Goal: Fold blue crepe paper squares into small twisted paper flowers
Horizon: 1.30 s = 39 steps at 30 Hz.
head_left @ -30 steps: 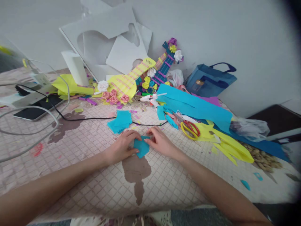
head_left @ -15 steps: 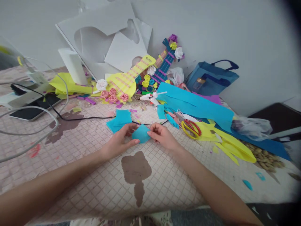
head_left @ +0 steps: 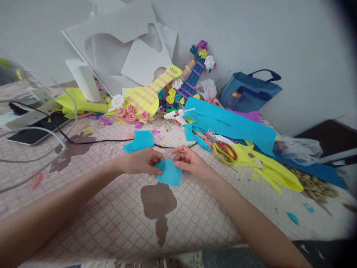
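A small light-blue square of crepe paper (head_left: 172,174) hangs tilted between my hands, just above the quilted tablecloth. My left hand (head_left: 145,161) pinches its left edge with thumb and fingers. At the upper right corner, my right hand (head_left: 189,162) holds the sheet under the thumb, its index finger raised. Beyond my left hand lies a small pile of blue paper pieces (head_left: 143,139). A white glue gun (head_left: 175,115) rests farther back, and scissors with yellow and red handles (head_left: 224,152) lie to the right.
A yellow paper guitar (head_left: 145,97) and a blue one (head_left: 192,80) lean at the back. A long blue paper sheet (head_left: 231,124) and yellow scraps (head_left: 267,167) cover the right side. A black cable (head_left: 106,141) crosses behind my hands; a phone (head_left: 36,130) lies left.
The blue square has swung lower and shows more of its face. My left hand has turned over, its fingers now curled on the left edge. My right index finger has lifted slightly.
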### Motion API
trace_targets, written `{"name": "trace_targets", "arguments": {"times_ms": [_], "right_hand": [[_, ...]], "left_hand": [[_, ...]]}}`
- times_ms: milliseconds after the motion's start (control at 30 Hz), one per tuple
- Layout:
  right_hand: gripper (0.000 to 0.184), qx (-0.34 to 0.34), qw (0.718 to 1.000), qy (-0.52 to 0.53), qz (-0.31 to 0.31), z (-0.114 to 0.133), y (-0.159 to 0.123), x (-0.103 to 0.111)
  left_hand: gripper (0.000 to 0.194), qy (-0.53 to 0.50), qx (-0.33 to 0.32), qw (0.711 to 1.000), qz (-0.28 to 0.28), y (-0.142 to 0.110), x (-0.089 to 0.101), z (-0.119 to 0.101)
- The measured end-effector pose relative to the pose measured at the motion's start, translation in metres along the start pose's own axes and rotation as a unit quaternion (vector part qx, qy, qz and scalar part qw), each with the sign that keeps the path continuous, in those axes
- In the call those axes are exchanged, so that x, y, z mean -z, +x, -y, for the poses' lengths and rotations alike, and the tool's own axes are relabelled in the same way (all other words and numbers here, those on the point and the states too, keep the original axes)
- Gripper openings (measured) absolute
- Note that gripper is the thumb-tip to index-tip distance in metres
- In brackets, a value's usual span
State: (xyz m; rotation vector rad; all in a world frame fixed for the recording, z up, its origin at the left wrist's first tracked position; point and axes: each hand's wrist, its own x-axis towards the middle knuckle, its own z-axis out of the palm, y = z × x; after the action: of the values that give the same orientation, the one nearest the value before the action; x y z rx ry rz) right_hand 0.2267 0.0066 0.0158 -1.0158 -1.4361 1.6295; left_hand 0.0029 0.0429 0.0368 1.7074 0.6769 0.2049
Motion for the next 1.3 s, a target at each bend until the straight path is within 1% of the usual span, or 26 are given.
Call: {"name": "trace_targets", "arguments": {"times_ms": [33, 100, 167, 333, 433, 567, 633, 700, 767, 833, 867, 933, 1033, 1100, 1133, 1167, 1233, 1300], "right_hand": [[0.041, -0.006, 1.000, -0.021, 0.006, -0.001, -0.001, -0.001], [0.036, -0.007, 0.998, -0.054, 0.013, -0.004, -0.001, -0.003], [0.032, -0.005, 0.998, -0.063, 0.019, -0.008, -0.002, -0.006], [0.029, -0.014, 0.997, -0.065, 0.028, -0.015, -0.002, -0.009], [0.029, -0.008, 0.996, -0.082, 0.045, -0.014, -0.003, -0.009], [0.031, 0.020, 0.989, -0.103, 0.099, -0.011, -0.005, -0.007], [0.025, 0.039, 0.986, -0.112, 0.115, -0.010, -0.005, -0.006], [0.015, 0.050, 0.984, -0.125, 0.116, -0.010, -0.005, -0.006], [0.007, 0.039, 0.984, -0.135, 0.110, -0.010, -0.005, -0.006], [0.007, 0.013, 0.986, -0.130, 0.101, -0.010, -0.005, -0.005], [0.009, -0.001, 0.987, -0.124, 0.098, -0.009, -0.005, -0.005], [0.011, -0.027, 0.988, -0.115, 0.102, -0.007, -0.007, -0.003], [0.013, -0.056, 0.986, -0.112, 0.113, -0.005, -0.009, -0.001], [0.014, -0.072, 0.988, -0.099, 0.099, -0.005, -0.009, 0.000], [0.015, -0.079, 0.990, -0.086, 0.083, -0.006, -0.009, 0.000], [0.015, -0.085, 0.992, -0.066, 0.064, -0.007, -0.009, 0.000], [0.015, -0.091, 0.996, -0.015, 0.022, -0.011, -0.008, -0.001], [0.014, -0.090, 0.995, 0.035, -0.006, -0.014, -0.008, -0.002]], "left_hand": [[0.024, 0.001, 0.004, 1.000, 0.013, -0.001, 0.002, 0.000], [0.022, -0.001, 0.004, 1.000, 0.009, -0.002, 0.004, 0.002], [0.022, -0.008, 0.005, 1.000, -0.012, -0.002, 0.004, 0.007], [0.031, -0.022, 0.050, 0.996, -0.076, -0.003, -0.003, 0.018], [0.030, 0.003, 0.033, 0.995, -0.099, -0.001, -0.006, 0.021], [0.029, 0.041, 0.015, 0.992, -0.118, 0.001, -0.007, 0.021], [0.030, 0.039, 0.021, 0.992, -0.121, 0.000, -0.006, 0.020], [0.031, 0.017, 0.034, 0.993, -0.108, -0.004, -0.005, 0.019], [0.035, -0.013, 0.042, 0.996, -0.078, -0.007, -0.004, 0.019], [0.041, -0.033, 0.037, 0.997, -0.057, -0.009, -0.003, 0.021], [0.042, -0.038, 0.033, 0.997, -0.058, -0.009, -0.003, 0.022], [0.039, -0.045, 0.026, 0.995, -0.082, -0.007, -0.004, 0.025], [0.036, -0.047, -0.001, 0.986, -0.160, -0.002, -0.004, 0.027], [0.035, -0.009, -0.035, 0.974, -0.225, -0.001, -0.003, 0.027], [0.034, 0.030, -0.053, 0.967, -0.249, -0.002, -0.002, 0.026], [0.033, 0.077, -0.070, 0.959, -0.262, -0.003, -0.002, 0.025], [0.038, 0.174, -0.105, 0.946, -0.254, -0.006, -0.004, 0.021], [0.051, 0.234, -0.143, 0.936, -0.221, -0.009, -0.012, 0.018]]}}
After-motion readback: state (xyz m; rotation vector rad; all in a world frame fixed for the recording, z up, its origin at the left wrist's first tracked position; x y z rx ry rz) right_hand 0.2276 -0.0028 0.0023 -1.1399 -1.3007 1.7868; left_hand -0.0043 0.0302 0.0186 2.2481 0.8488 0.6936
